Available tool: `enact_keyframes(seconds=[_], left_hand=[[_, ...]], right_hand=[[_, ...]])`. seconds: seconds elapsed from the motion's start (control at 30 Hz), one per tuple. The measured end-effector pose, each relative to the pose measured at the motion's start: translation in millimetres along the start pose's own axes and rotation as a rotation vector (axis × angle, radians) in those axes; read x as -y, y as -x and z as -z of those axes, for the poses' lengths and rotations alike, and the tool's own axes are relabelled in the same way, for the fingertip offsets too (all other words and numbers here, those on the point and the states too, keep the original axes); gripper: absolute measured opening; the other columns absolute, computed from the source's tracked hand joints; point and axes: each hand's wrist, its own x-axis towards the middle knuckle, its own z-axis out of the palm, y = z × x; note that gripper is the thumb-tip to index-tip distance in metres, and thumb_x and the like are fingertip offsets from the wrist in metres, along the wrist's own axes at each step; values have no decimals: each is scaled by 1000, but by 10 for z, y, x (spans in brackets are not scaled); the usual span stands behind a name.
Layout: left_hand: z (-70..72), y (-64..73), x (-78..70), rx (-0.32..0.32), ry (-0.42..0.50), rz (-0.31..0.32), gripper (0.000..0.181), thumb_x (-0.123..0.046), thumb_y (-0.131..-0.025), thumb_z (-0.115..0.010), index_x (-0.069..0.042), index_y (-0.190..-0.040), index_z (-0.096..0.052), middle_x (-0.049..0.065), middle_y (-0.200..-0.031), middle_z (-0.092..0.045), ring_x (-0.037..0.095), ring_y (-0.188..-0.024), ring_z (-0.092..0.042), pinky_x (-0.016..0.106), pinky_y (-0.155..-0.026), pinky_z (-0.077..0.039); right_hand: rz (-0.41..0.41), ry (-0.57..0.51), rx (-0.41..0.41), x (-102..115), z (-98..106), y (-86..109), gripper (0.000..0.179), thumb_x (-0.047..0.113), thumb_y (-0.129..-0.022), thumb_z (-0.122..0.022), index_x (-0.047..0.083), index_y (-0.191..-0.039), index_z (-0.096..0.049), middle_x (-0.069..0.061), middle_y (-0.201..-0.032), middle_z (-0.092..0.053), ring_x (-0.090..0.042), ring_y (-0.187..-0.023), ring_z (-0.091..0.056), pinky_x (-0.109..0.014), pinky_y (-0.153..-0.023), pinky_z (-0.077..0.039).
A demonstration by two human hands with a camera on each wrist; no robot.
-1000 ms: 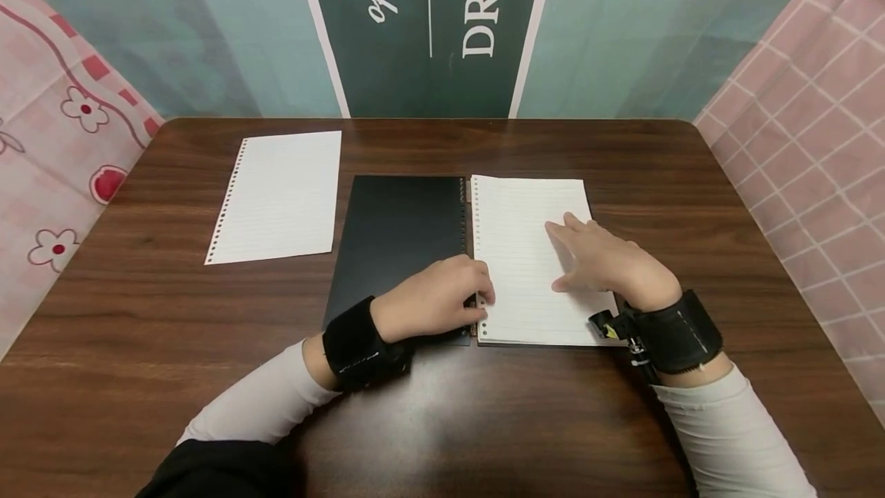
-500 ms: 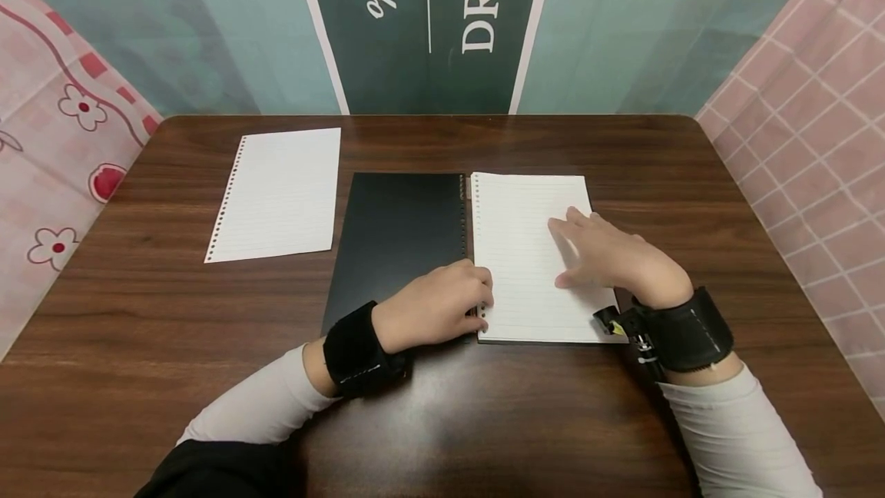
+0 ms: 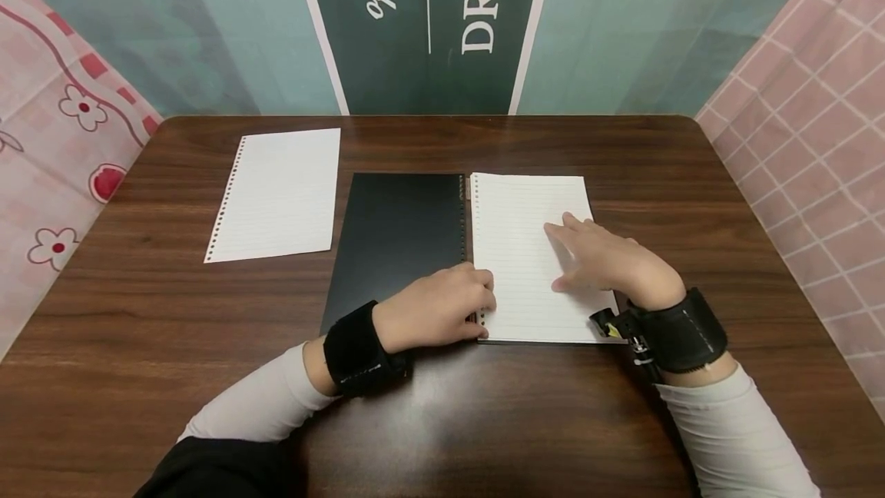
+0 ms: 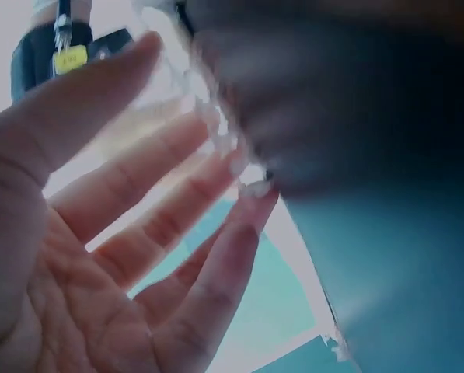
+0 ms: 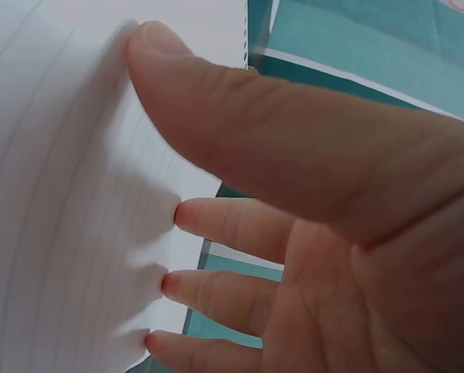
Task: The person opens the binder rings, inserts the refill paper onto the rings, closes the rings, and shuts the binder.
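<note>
A loose-leaf notebook lies spread out in the head view, its black cover (image 3: 404, 225) on the left and a stack of lined paper (image 3: 515, 217) on the right. My left hand (image 3: 435, 307) lies over the lower spine, fingertips touching the punched left edge of the stack. In the left wrist view its fingers (image 4: 169, 225) reach toward the blurred spine without curling round anything. Spread across the stack, my right hand (image 3: 608, 260) rests its fingertips on the top sheet. The right wrist view shows the thumb (image 5: 216, 109) and fingertips against the lined page.
A loose punched sheet (image 3: 276, 194) lies on the brown wooden table (image 3: 173, 313), left of the notebook. Cloth backdrops (image 3: 228, 44) surround the table's back and sides. Each wrist wears a black strap (image 3: 362, 348); the right one carries a small camera (image 3: 608, 323).
My left hand shifts slightly down along the punched edge. My right hand moves a little right, then back left, staying on the page. The papers keep their places.
</note>
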Motion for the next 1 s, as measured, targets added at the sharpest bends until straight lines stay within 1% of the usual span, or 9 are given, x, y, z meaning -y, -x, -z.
enact_keyframes(seconds=[0.1, 0.23, 0.37, 0.43, 0.5, 0.6, 0.73, 0.8, 1.0], left_hand=[[109, -67, 115, 2, 85, 26, 19, -24, -92, -72, -10, -103, -76, 1, -105, -70, 14, -98, -64, 26, -88, -52], [336, -240, 376, -64, 146, 116, 23, -22, -95, -68, -6, -111, -74, 6, -115, -72, 16, -108, -66, 31, -96, -52], [509, -426, 694, -179, 141, 210, 24, -14, -97, -64, -3, -115, -73, 10, -119, -70, 19, -103, -66, 33, -89, -53], [538, -495, 825, -227, 137, 246, 23, -11, -97, -62, -3, -116, -72, 11, -120, -70, 20, -101, -65, 33, -84, -52], [540, -549, 918, -251, 131, 272, 22, -10, -97, -61, -4, -115, -73, 11, -121, -70, 20, -96, -64, 33, -80, -50], [524, -614, 966, -253, 114, 286, 22, -8, -97, -60, -4, -115, -73, 11, -120, -70, 20, -87, -62, 31, -75, -47], [498, -717, 940, -246, 74, 273, 23, -8, -96, -61, -3, -116, -72, 12, -117, -70, 18, -80, -58, 30, -71, -46], [485, -771, 925, -243, 47, 274, 23, -9, -96, -62, -4, -116, -72, 12, -117, -70, 18, -82, -59, 30, -72, -48], [447, -898, 915, -208, -37, 325, 26, -8, -97, -58, -5, -121, -70, 11, -123, -67, 23, -104, -62, 34, -78, -53]], right_hand=[[1, 1, -1, 9, -5, 1, 92, 34, -86, -76, 7, -157, -25, -31, -161, -10, -54, -146, -14, -84, -97, -22], [4, -7, 1, 22, -13, 9, 92, 33, -86, -77, 6, -157, -24, -31, -161, -10, -55, -146, -15, -85, -97, -22], [6, -12, -1, 24, -33, 13, 93, 33, -86, -77, 6, -157, -24, -31, -162, -10, -54, -146, -15, -84, -97, -22], [10, -10, -5, 28, -47, 14, 93, 33, -86, -77, 6, -157, -25, -31, -161, -10, -54, -147, -15, -84, -97, -23], [12, -9, -8, 35, -58, 20, 92, 33, -85, -78, 7, -157, -25, -31, -161, -11, -53, -147, -15, -84, -97, -23], [15, -6, -10, 44, -61, 27, 92, 33, -86, -77, 7, -157, -25, -31, -161, -12, -52, -147, -16, -84, -97, -23], [12, 7, -19, 44, -40, 33, 92, 33, -86, -77, 6, -157, -25, -31, -161, -12, -53, -147, -17, -84, -96, -24], [10, 10, -24, 40, -27, 36, 92, 33, -86, -77, 6, -157, -25, -31, -161, -12, -53, -147, -17, -83, -97, -24], [-2, -6, -22, 30, -9, 45, 91, 33, -86, -76, 8, -157, -24, -30, -162, -11, -52, -148, -13, -84, -98, -22]])
